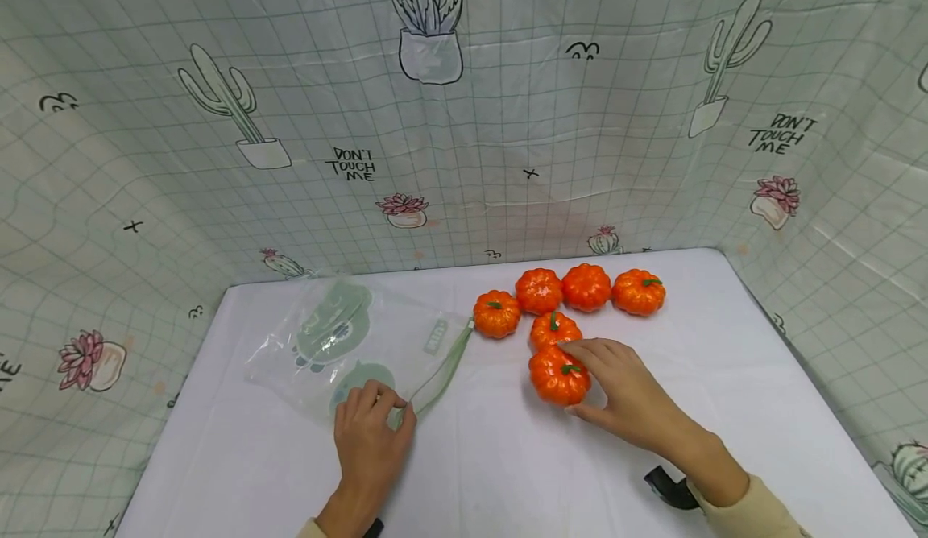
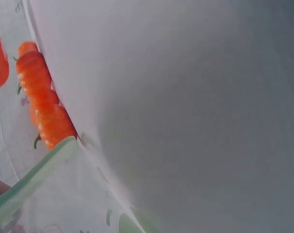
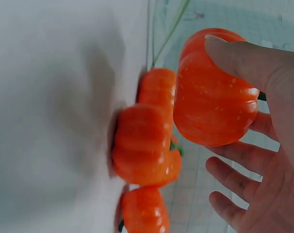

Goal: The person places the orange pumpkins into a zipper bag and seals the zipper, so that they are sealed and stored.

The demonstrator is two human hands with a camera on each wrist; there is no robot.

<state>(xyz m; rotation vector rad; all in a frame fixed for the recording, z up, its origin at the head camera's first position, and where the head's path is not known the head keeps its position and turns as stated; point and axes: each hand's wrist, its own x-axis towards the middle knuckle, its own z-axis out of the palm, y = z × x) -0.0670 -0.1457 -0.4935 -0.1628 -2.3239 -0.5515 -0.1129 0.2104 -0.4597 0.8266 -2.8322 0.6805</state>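
My right hand (image 1: pixel 629 393) grips a small orange pumpkin (image 1: pixel 558 375) with a green stem, thumb on one side and fingers on the other. In the right wrist view that held pumpkin (image 3: pixel 215 92) is raised off the white table. My left hand (image 1: pixel 373 437) pinches the green-edged opening of a clear zip bag (image 1: pixel 413 312) with green prints, which lies flat on the table. The left wrist view shows the bag's green edge (image 2: pixel 40 170) lifted, with a fingertip beside it. Another pumpkin (image 1: pixel 554 329) sits just behind the held one.
Along the back of the table stand several more orange pumpkins (image 1: pixel 587 287), one (image 1: pixel 496 314) close to the bag's corner. A black strap (image 1: pixel 670 490) shows by the right wrist. Behind the white table (image 1: pixel 493 473) hangs a grid-patterned cloth (image 1: pixel 493 119) with cactus drawings.
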